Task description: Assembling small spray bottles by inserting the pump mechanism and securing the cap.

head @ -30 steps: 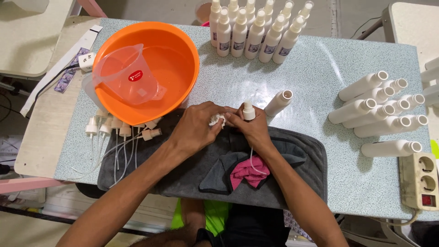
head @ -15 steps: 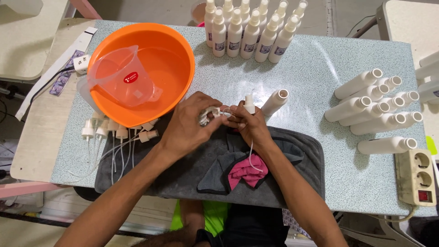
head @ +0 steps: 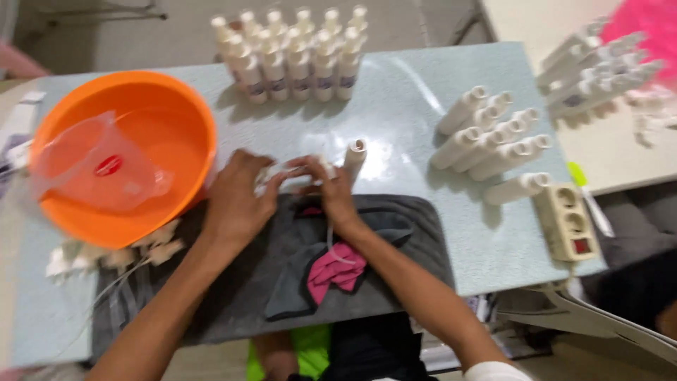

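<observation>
Working over the grey cloth [head: 282, 275] at the near edge of the table [head: 416, 92], I have both hands together above its far hem. My left hand [head: 236, 204] is curled, fingers pinched on a small white sprayer cap [head: 271, 173]; the frame is blurred, so I cannot tell exactly how the cap sits in my fingers. My right hand [head: 331, 190] closes on the same cap from the other side, and a thin clear tube [head: 331, 243] hangs from it down over the cloth toward a pink rag [head: 337, 269] lying in the cloth's folds. Just beside my right fingers a white bottle [head: 354, 156] stands open-necked on the table, touching nothing I can make out.

At the left edge sits an orange basin [head: 169, 120] with a clear jug [head: 99, 169] tilted inside it. Loose sprayer heads [head: 113, 255] lie in front of the basin, partly on the cloth. Along the far edge a cluster of capped bottles [head: 293, 53] stands upright. Toward the right edge a stack of open bottles [head: 493, 137] lies on its side, and a power strip [head: 568, 222] rests near the right near corner.
</observation>
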